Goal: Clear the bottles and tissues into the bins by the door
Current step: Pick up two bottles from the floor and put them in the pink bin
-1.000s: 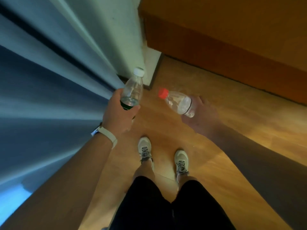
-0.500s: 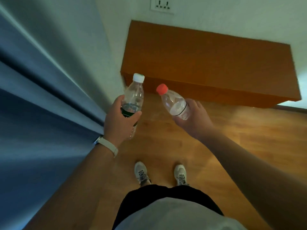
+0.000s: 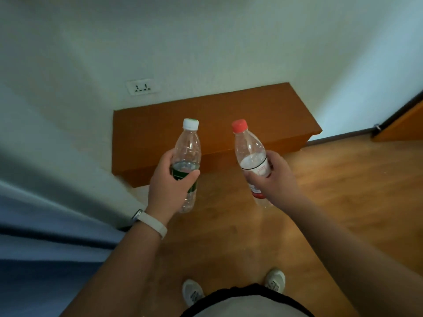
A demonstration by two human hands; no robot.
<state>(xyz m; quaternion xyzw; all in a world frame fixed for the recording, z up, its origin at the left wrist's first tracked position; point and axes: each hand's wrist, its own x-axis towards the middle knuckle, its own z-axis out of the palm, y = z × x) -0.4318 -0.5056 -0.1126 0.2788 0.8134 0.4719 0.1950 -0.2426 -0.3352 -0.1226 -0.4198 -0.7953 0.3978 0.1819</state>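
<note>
Checker: Bottles, where are they?

Viewer: Both are held in the air in front of the person, above the wooden floor [image 3: 343, 191], with their caps pointing up and away from the body. The white-capped bottle [image 3: 187, 145] is in the left hand [image 3: 170, 186]. The red-capped bottle [image 3: 249, 147] is in the right hand [image 3: 272, 179]. The two bottles are side by side and do not touch.

Checker: How do the hands grip them?

Viewer: The left hand's fingers and thumb wrap round the green label at the bottle's middle, with the thumb lying across the front. The right hand curls round the white-and-red label, and that bottle leans a little to the left. Both bottles are clear plastic.

Checker: What surrounds them?

Viewer: A low orange-brown bench [image 3: 263, 110] stands against the white wall beyond the bottles, with a wall socket [image 3: 143, 86] above its left end. A blue curtain [image 3: 45, 248] hangs at the left. A white wristband [image 3: 152, 221] circles the left wrist. Pale shoes [image 3: 192, 294] show at the bottom edge, and a wooden door [image 3: 402, 124] shows at the far right.
</note>
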